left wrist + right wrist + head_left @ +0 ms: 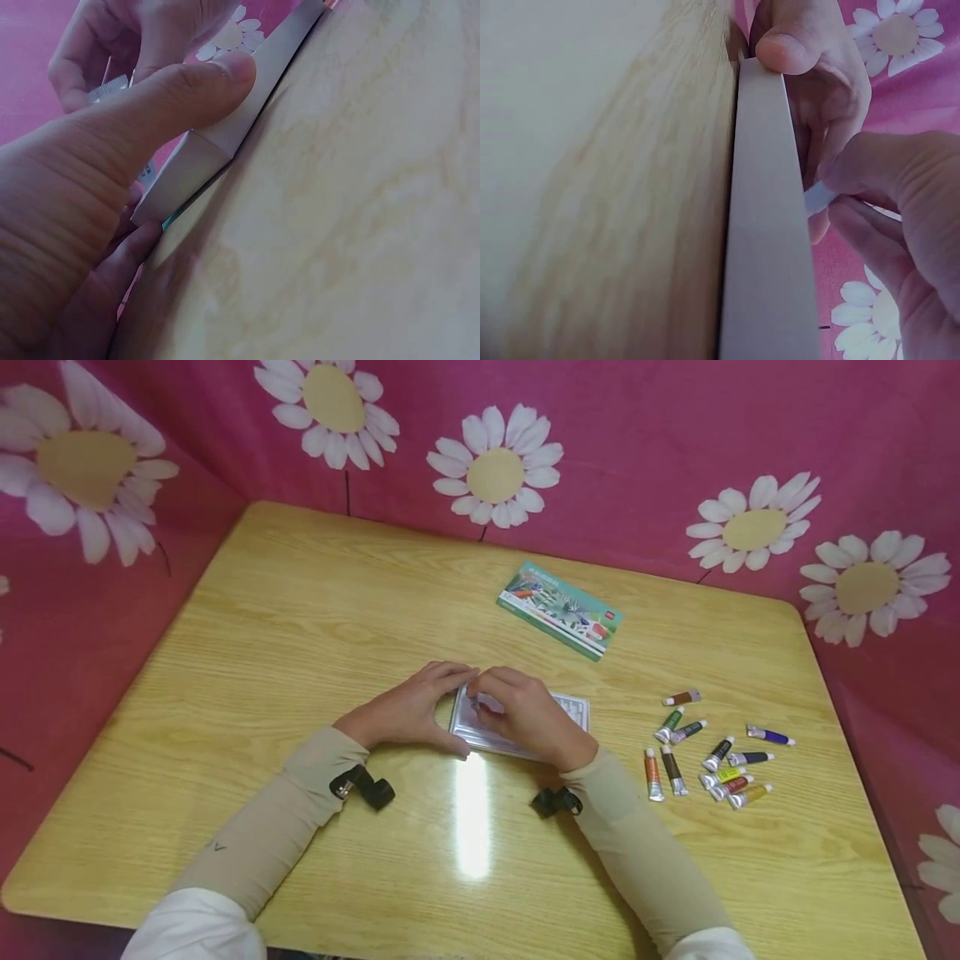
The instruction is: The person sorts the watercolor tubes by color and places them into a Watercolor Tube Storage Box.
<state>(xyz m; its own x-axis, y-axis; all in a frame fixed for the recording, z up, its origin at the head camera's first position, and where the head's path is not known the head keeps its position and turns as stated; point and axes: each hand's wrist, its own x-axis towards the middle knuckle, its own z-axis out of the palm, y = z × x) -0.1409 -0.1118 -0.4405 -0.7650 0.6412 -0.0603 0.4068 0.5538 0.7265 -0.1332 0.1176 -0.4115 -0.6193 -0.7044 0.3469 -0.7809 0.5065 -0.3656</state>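
Observation:
A shallow white tray (573,706) with moulded slots lies on the table in front of me. My left hand (408,706) holds its left end, with the thumb along the near side and the fingers toward the far side. In the left wrist view the thumb presses on the tray's white side wall (187,172). Over the tray, my right hand (528,710) pinches a small paint tube, whose crimped end (109,88) shows between its fingers in the left wrist view. Most of that tube is hidden by the hands.
Several paint tubes lie loose to the right, among them an orange one (652,774), a brown one (682,697) and a blue one (770,735). Behind the tray lies a green printed box (561,610). A pink flowered cloth (622,468) stands around the wooden table (337,610).

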